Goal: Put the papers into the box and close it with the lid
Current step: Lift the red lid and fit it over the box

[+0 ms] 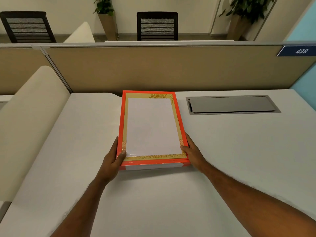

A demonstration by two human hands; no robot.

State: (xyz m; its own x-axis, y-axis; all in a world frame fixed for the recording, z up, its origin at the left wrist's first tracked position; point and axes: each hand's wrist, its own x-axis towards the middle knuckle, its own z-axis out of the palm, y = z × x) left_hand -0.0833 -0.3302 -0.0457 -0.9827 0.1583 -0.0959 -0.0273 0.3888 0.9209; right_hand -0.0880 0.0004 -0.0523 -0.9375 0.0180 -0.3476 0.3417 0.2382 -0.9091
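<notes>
Box (154, 165) sits at centre frame on the tabletop (239, 151), long axis running away from me, far end close to the partition (153, 69). Orange rim, gold-patterned border inside, white papers (152, 125) lying flat within it. I cannot tell whether a clear lid covers them; there is a small glare at the sheet's lower left corner.

Left hand (112, 159) clasps the near left corner, thumb on the top face, fingers down the side wall. Right hand (192, 151) clasps the near right corner the same way, thumb tip at the paper's edge. Both hands closed on the box, not spread.

Open room: wide bare tabletop in the lower frame and to the right. A grey recessed hatch (232, 105) lies at right, well apart from the box. A cream rounded divider (30, 120) borders the tabletop at left.

Surfaces: tabletop matt pale grey, box glossy, partition tan fabric.

Cut off or unclear: both forearms run out of the lower frame. A sign (298, 51) at upper right is clipped by the frame edge. Chairs (157, 26) and plants (104, 7) beyond the partition are partly hidden.
</notes>
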